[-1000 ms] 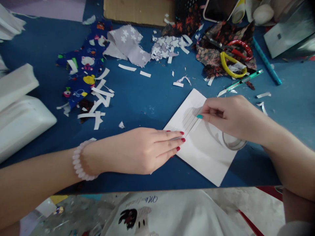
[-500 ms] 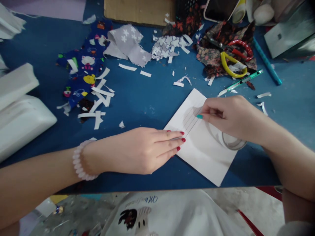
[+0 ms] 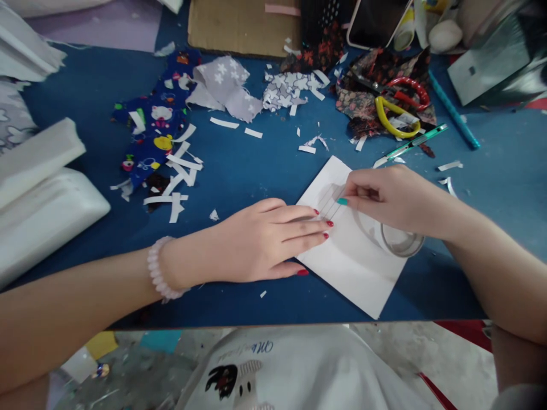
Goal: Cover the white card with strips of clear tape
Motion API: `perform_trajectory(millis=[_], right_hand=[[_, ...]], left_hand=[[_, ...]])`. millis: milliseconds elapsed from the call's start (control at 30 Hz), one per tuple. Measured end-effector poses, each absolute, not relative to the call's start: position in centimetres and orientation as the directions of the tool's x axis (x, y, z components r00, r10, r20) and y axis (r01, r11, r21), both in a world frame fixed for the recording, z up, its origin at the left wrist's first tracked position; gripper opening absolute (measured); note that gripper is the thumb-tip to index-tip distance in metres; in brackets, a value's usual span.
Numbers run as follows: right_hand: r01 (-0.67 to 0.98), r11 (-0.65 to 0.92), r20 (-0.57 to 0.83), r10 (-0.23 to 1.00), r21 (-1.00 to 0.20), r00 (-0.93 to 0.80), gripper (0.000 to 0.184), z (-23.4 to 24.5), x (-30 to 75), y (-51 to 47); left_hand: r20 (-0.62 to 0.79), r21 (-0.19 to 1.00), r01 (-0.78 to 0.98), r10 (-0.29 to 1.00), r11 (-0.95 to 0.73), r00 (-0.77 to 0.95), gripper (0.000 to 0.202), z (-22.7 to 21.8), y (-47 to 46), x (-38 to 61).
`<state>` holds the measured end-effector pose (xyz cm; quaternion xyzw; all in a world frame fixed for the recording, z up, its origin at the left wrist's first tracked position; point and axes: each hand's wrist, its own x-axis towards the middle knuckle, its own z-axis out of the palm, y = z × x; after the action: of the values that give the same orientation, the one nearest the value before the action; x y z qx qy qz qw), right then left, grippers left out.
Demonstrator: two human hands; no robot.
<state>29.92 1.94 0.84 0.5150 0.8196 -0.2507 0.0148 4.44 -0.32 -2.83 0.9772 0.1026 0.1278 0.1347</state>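
Note:
A white rectangular piece of card or folded paper point(image 3: 359, 273) lies aslant near the table's front edge, with several thin parallel lines near its upper left side. My left hand point(image 3: 265, 242) rests flat across its left edge, fingers stretched out over the lines and thumb apart. Above the upper right side, my right hand point(image 3: 384, 196) pinches what looks like the end of a clear strip close to the paper. That strip curves back to a roll of tape point(image 3: 404, 242), which sits partly under this hand at the paper's right edge.
Scissors point(image 3: 399, 108) lie on dark flowered cloth, beside a green cutter knife point(image 3: 416, 142) and a blue pen point(image 3: 455, 111). White paper strips point(image 3: 179, 171) and fabric scraps point(image 3: 226, 85) litter the blue table. Cardboard point(image 3: 243, 28) and a phone point(image 3: 376, 23) lie at the back.
My left hand has slid right and slightly up over the paper, and its thumb now sticks out to the side. My right hand keeps its pinch in nearly the same place.

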Motion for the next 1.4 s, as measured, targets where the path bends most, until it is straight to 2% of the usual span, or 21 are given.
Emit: perform_trajectory(millis=[300, 600, 1167, 1400], right_hand=[[0.824, 0.336, -0.234, 0.848, -0.456, -0.475, 0.011, 0.9, 30.0, 1.9], [0.838, 0.36, -0.218, 0.853, -0.411, -0.474, 0.011, 0.8, 29.9, 1.8], [0.871, 0.352, -0.239, 0.864, -0.344, -0.444, 0.01, 1.1, 29.6, 1.6], [0.874, 0.328, -0.276, 0.857, -0.358, -0.435, 0.01, 1.0, 29.6, 1.7]], left_hand=[[0.213, 0.265, 0.143, 0.203, -0.954, 0.956, 0.04, -3.3, 0.1, 4.7], [0.217, 0.235, 0.123, 0.175, -0.964, 0.96, 0.039, -3.1, 0.3, 4.9], [0.195, 0.274, 0.119, 0.176, -0.954, 0.965, 0.042, -2.8, 1.1, 5.5], [0.17, 0.283, 0.13, 0.183, -0.95, 0.968, 0.042, -2.8, 1.1, 5.6]])
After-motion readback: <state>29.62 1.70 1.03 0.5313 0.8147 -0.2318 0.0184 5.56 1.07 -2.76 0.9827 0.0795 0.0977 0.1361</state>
